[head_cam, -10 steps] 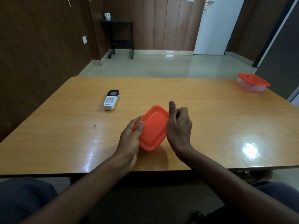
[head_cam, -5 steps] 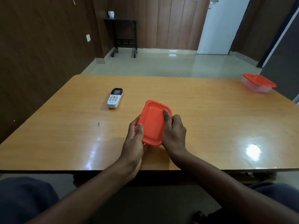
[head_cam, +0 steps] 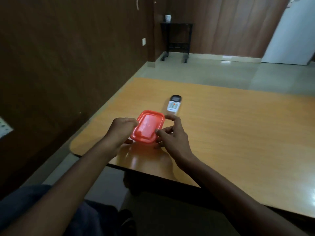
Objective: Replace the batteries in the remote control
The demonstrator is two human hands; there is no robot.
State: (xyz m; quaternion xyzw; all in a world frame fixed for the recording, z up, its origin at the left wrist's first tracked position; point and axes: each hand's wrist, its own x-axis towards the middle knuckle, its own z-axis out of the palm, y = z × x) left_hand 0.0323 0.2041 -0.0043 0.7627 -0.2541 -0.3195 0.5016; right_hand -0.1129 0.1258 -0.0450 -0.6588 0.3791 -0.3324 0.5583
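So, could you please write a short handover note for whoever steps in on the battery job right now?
Left hand: grips the left side of the red-lidded box.
Right hand: fingers curled on the box's right edge, thumb at the lid rim.
The box sits on the wooden table near its front left corner, lid on.
The remote control lies face up just beyond the box, untouched.
Done: box brought in front of the person. No batteries in view.
Left: probably open the box, then open the remote, swap the batteries and close it.
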